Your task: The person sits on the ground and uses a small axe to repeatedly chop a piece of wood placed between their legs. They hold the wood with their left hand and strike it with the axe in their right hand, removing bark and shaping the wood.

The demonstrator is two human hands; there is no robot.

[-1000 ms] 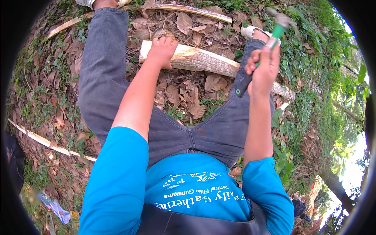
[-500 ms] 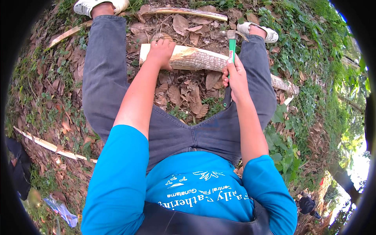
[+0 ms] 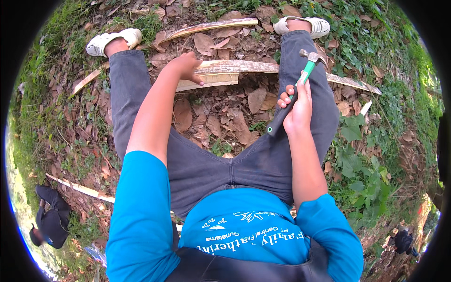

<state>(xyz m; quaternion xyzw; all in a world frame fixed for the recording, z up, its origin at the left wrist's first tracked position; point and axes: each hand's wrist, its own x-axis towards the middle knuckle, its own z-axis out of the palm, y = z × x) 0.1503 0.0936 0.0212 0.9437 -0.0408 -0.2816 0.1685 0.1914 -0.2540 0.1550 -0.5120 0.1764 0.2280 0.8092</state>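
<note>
My right hand [image 3: 299, 109] is wrapped round the handle of a claw hammer [image 3: 305, 75], which has a green and black grip and a metal head pointing away from me. The hammer is tilted, over my right thigh. Between my lower legs lies a long strip of wood with bark [image 3: 249, 66], passing under or behind my right leg. A short pale piece of wood [image 3: 216, 81] lies along its near side. My left hand [image 3: 184, 66] is over the left ends of these pieces, thumb spread from the fingers; I cannot tell how firmly it touches them.
Another split strip [image 3: 211, 28] lies farther off between my shoes, and further strips [image 3: 87, 84] [image 3: 82, 188] lie to the left. Dry leaves and green plants [image 3: 361, 183] cover the ground. A person in dark clothes [image 3: 54, 216] is at the far left.
My right hand has lifted the hammer off the wood and drawn it right. My left hand has loosened from the thick wood piece, and the wood there now lies differently. The view has shifted.
</note>
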